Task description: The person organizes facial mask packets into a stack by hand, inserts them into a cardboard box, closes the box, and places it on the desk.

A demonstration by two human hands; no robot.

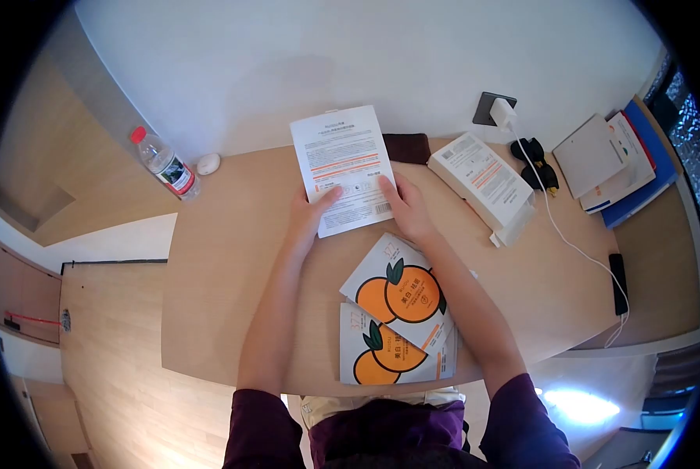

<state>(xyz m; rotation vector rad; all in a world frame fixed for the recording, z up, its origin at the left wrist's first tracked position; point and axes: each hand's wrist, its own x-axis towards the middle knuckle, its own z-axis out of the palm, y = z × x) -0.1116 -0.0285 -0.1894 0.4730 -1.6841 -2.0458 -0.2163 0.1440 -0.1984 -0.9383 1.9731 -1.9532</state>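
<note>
Both my hands hold a flat white sheet mask packet (pixel 346 156), its face covered in small printed text with orange lines and a barcode. My left hand (pixel 309 215) grips the lower left edge, thumb on top. On the lower right edge, my right hand (pixel 409 209) pinches the packet the same way. The fingers beneath it are hidden. Between my forearms, near the desk's front edge, lie silver sheet mask packets with orange fruit pictures: an upper packet (pixel 409 293) overlaps a lower packet (pixel 369 363).
A white box (pixel 483 180) with an open end flap lies to the right. Behind the held packet is a dark brown case (pixel 406 148). Sunglasses (pixel 531 160), a charger cable (pixel 557 219) and books (pixel 639 172) are farther right. A water bottle (pixel 166 164) stands at left.
</note>
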